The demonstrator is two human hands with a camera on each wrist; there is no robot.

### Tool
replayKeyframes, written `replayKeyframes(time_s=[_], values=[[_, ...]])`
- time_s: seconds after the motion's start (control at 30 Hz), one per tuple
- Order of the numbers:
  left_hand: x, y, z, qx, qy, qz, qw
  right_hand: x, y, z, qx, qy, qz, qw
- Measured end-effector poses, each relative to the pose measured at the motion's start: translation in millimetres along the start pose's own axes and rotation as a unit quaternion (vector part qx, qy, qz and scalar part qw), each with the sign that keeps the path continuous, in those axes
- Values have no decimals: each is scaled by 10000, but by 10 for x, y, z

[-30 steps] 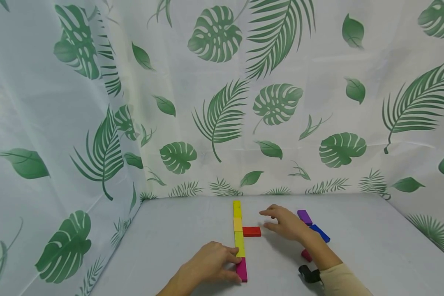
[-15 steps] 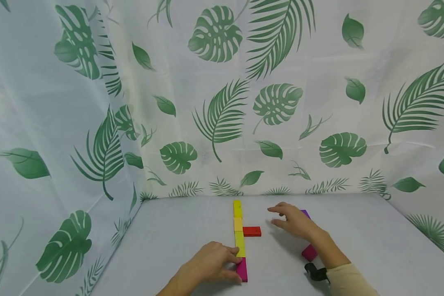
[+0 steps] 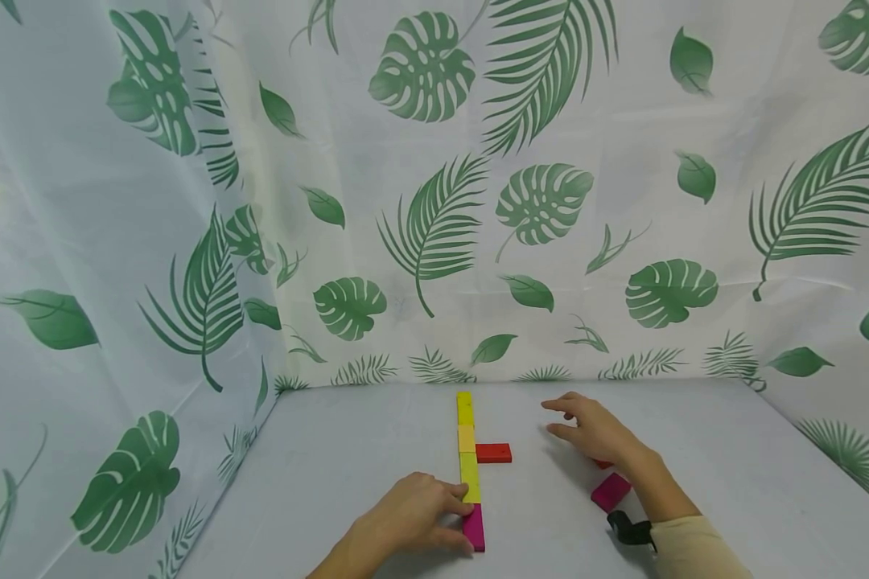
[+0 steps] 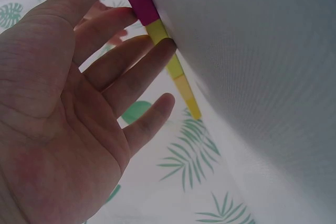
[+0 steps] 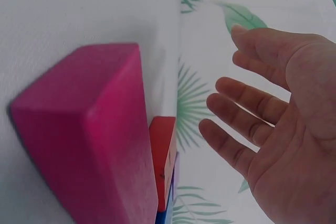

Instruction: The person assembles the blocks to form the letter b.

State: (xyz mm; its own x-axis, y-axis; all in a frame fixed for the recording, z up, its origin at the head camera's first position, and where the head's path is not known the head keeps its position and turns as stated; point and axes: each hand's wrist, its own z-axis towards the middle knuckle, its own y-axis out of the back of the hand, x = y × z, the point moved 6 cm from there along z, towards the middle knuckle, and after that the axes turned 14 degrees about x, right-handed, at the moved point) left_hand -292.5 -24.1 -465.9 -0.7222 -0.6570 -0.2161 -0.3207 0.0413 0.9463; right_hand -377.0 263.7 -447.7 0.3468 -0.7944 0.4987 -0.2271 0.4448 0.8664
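A line of wooden blocks runs away from me down the middle of the table: a magenta block (image 3: 474, 531) nearest, then a lime block (image 3: 471, 470), an orange-yellow block (image 3: 466, 439) and a yellow block (image 3: 465, 408) farthest. A red block (image 3: 494, 453) juts right from the line. My left hand (image 3: 416, 511) lies along the line's left side, fingertips at the magenta and lime blocks, fingers extended. Farther right, my right hand (image 3: 594, 426) hovers above the table with loosely spread fingers and holds nothing. Below its wrist lies another magenta block (image 3: 611, 491).
Beside that magenta block a second red block (image 5: 163, 163) shows in the right wrist view, with a blue block (image 5: 164, 217) and a purple block behind it. A black device (image 3: 630, 528) sits at the right wrist. Leaf-printed curtains (image 3: 434, 338) stand behind the white table (image 3: 348, 434).
My right hand has drifted right, away from the line, and its arm now covers the purple and blue blocks while uncovering the loose magenta one. The left hand and the line have stayed put.
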Motion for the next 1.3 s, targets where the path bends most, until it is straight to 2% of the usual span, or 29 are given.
replayKeyframes(time_s=[0.8, 1.1, 1.3], values=[[4, 11, 5, 37, 53, -84, 9999, -216, 30, -55, 27, -22, -143, 9999], [-1, 12, -1, 8, 29, -40, 10000, -328, 55, -100, 225, -400, -42, 9989], [4, 15, 3, 73, 83, -63, 9999, -355, 82, -160, 352, -481, 64, 9982]])
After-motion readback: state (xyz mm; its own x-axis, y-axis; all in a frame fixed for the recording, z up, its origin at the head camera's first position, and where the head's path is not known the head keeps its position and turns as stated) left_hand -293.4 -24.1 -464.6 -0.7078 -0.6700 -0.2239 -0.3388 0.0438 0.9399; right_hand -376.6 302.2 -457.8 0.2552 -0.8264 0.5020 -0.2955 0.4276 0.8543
